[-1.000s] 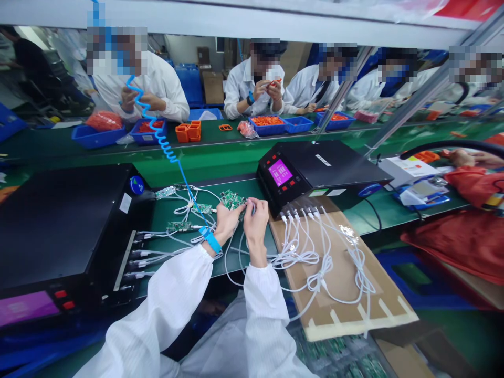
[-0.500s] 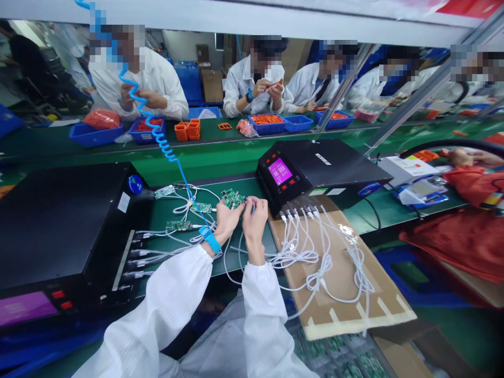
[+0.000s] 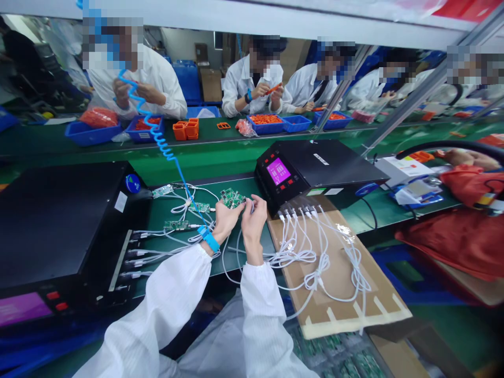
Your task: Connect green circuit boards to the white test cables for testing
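Observation:
My left hand [image 3: 225, 219], with a blue wrist strap [image 3: 208, 239] on its wrist, grips green circuit boards [image 3: 232, 198] between thumb and fingers. They seem to be more than one, held together. My right hand [image 3: 254, 219] is closed at their right edge, its fingertips pinching what looks like the end of a white cable; the fingers partly hide it. Left of my hands, more circuit boards [image 3: 177, 226] lie on the green bench, joined to white cables [image 3: 151, 257]. These cables run to a black box [image 3: 59, 210] on the left.
A second black box [image 3: 326, 163] with a lit screen stands on the right, its bundled white cables [image 3: 295, 254] lying over cardboard [image 3: 378, 283]. A coiled blue cord [image 3: 151, 123] hangs in front. Co-workers in white coats sit across, behind blue bins [image 3: 265, 125] of orange parts.
The view has shifted very slightly. Both hands stay at the boards with almost the same grip; the right fingers have moved only a little.

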{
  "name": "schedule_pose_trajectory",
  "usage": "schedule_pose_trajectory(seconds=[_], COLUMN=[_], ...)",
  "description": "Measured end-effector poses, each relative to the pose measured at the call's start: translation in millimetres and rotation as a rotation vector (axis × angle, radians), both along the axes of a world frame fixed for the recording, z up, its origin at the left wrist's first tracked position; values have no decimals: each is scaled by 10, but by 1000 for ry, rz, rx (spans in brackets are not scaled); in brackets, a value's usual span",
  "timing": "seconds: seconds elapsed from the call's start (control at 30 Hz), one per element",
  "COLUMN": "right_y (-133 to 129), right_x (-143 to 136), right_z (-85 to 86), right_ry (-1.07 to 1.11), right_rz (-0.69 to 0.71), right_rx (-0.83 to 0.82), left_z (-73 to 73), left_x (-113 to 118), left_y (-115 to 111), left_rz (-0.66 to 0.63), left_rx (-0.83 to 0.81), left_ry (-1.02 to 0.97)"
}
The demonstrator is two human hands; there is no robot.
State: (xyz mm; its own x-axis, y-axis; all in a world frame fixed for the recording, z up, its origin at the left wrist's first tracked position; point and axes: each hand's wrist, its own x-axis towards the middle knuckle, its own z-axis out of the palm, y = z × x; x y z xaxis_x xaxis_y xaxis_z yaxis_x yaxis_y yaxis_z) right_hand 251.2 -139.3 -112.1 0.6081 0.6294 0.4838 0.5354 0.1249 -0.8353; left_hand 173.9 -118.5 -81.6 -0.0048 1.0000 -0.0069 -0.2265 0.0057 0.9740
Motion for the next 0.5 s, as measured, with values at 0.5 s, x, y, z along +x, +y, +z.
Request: schedule_pose_trajectory(seconds=[0.5], right_y=[51], right_x=[98], right_z=[103], right_ry=[-101], right_rz=[31], right_rx=[-65], left_z=[26], left_x=[20], left_y=[67], left_rz=[-44], left_rx=[-17], left_ry=[-10])
